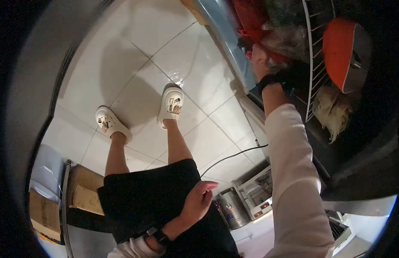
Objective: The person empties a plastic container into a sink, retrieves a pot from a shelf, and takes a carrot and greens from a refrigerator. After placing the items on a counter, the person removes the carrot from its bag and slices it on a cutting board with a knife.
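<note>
My left hand hangs in front of the black garment over my lap, its fingers loosely bent and the thumb apart, with nothing in it. A dark watch is on that wrist. My right arm reaches into a dark, fridge-like compartment, where my right hand closes on a red plastic bag. Its fingertips are partly hidden against the bag. Beside it lies a clear plastic bag with blurred contents. To the right, past a white wire rack, are an orange-red bowl and a pale stringy bundle.
Cream clogs stand on the white tiled floor. A black cable runs towards a metal pot and a white appliance. Cardboard boxes sit at lower left. The compartment's grey edge borders my right hand.
</note>
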Motion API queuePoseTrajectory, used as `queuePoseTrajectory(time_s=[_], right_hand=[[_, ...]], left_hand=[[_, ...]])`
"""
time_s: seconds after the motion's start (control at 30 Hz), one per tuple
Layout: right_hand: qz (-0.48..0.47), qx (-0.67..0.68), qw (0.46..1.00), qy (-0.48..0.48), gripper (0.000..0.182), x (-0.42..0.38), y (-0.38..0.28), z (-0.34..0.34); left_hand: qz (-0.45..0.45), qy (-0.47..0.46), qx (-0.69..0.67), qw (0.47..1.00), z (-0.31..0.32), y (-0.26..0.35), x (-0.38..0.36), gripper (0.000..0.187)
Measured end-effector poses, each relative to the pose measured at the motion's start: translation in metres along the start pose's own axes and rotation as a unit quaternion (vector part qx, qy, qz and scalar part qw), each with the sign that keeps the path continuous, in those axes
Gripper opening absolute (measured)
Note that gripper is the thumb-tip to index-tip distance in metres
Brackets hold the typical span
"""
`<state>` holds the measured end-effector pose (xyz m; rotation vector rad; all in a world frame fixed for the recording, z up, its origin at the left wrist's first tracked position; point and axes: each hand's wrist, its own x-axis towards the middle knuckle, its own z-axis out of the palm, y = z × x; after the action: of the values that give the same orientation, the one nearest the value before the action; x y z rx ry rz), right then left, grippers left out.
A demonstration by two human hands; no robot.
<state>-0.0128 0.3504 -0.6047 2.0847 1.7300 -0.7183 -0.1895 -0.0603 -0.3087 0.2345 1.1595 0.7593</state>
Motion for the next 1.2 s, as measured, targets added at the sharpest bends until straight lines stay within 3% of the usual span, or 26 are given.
queuePoseTrajectory(time_s=[0.07, 0.23, 0.27, 0.33, 0.37, 0.4, 0.43, 0.47, 0.53, 0.57, 0.63, 0.67, 0.73, 0.77, 0.83, 0.87, 0.97, 1.03, 1.13, 1.17, 1.2], right_hand=[[-0.013, 0.017, 0.999, 0.028, 0.024, 0.008, 0.024, -0.013], [-0.068, 0.04, 0.986, 0.147, 0.029, 0.038, 0.05, -0.057], [-0.122, -0.025, 0.977, 0.174, 0.03, 0.052, 0.048, -0.071], [-0.257, -0.224, 0.908, 0.242, 0.032, 0.072, 0.051, -0.107], [-0.252, -0.227, 0.909, 0.243, 0.032, 0.07, 0.039, -0.116], [-0.187, 0.202, 0.947, 0.165, 0.032, 0.064, 0.017, -0.128], [-0.089, 0.594, 0.798, 0.061, 0.032, 0.059, 0.006, -0.136], [-0.087, 0.595, 0.797, 0.066, 0.032, 0.058, 0.008, -0.14], [-0.25, 0.489, 0.836, -0.012, 0.028, 0.052, 0.011, -0.145], [-0.248, 0.49, 0.836, -0.009, 0.028, 0.045, 0.011, -0.144], [-0.146, 0.434, 0.886, 0.07, 0.028, 0.013, -0.002, -0.138], [-0.144, 0.435, 0.886, 0.073, 0.028, 0.002, 0.011, -0.137], [-0.158, 0.584, 0.796, 0.0, 0.031, -0.012, 0.049, -0.128], [-0.154, 0.586, 0.796, 0.002, 0.031, 0.002, 0.057, -0.113], [0.027, 0.563, 0.811, 0.157, 0.032, 0.044, 0.06, -0.085], [0.048, 0.546, 0.822, 0.157, 0.032, 0.05, 0.062, -0.082], [-0.066, 0.413, 0.905, 0.082, 0.033, 0.046, 0.058, -0.11], [-0.174, 0.216, 0.956, 0.089, 0.034, 0.051, 0.049, -0.138], [-0.255, -0.025, 0.961, 0.105, 0.035, 0.065, 0.02, -0.162], [-0.253, -0.024, 0.962, 0.105, 0.035, 0.064, 0.009, -0.165], [-0.231, 0.352, 0.906, -0.043, 0.019, 0.063, -0.007, -0.164]], left_hand=[[-0.022, -0.014, -0.007, 1.0, 0.007, 0.005, 0.025, 0.02], [0.041, -0.037, 0.08, 0.995, -0.007, -0.01, 0.072, 0.02], [0.043, -0.04, 0.103, 0.993, -0.012, -0.016, 0.076, 0.02], [0.009, -0.01, 0.143, 0.99, -0.024, -0.036, 0.079, 0.019], [-0.006, -0.008, 0.137, 0.99, -0.028, -0.037, 0.08, 0.018], [-0.024, -0.006, 0.132, 0.991, -0.031, -0.035, 0.079, 0.018], [-0.025, -0.011, 0.135, 0.99, -0.034, -0.031, 0.081, 0.018], [-0.047, -0.027, 0.085, 0.995, -0.037, -0.028, 0.083, 0.016], [-0.07, -0.042, 0.038, 0.996, -0.04, -0.026, 0.089, 0.015], [-0.098, -0.026, 0.033, 0.994, -0.041, -0.026, 0.092, 0.015], [-0.123, -0.011, 0.031, 0.992, -0.04, -0.023, 0.099, 0.015], [-0.13, -0.002, 0.004, 0.992, -0.04, -0.021, 0.102, 0.016], [-0.138, 0.003, -0.022, 0.99, -0.035, -0.019, 0.107, 0.016], [-0.122, 0.006, -0.044, 0.991, -0.031, -0.022, 0.107, 0.013], [-0.108, 0.01, -0.066, 0.992, -0.025, -0.02, 0.111, 0.011], [-0.125, 0.005, -0.059, 0.99, -0.024, -0.015, 0.115, 0.013], [-0.149, -0.002, -0.057, 0.987, -0.02, -0.016, 0.117, 0.016], [-0.152, -0.002, -0.063, 0.986, -0.018, -0.017, 0.12, 0.015], [-0.164, 0.004, -0.062, 0.985, -0.018, -0.017, 0.119, 0.015], [-0.163, 0.002, -0.066, 0.984, -0.018, -0.015, 0.12, 0.014], [-0.162, 0.001, -0.071, 0.984, -0.017, -0.014, 0.121, 0.014]])
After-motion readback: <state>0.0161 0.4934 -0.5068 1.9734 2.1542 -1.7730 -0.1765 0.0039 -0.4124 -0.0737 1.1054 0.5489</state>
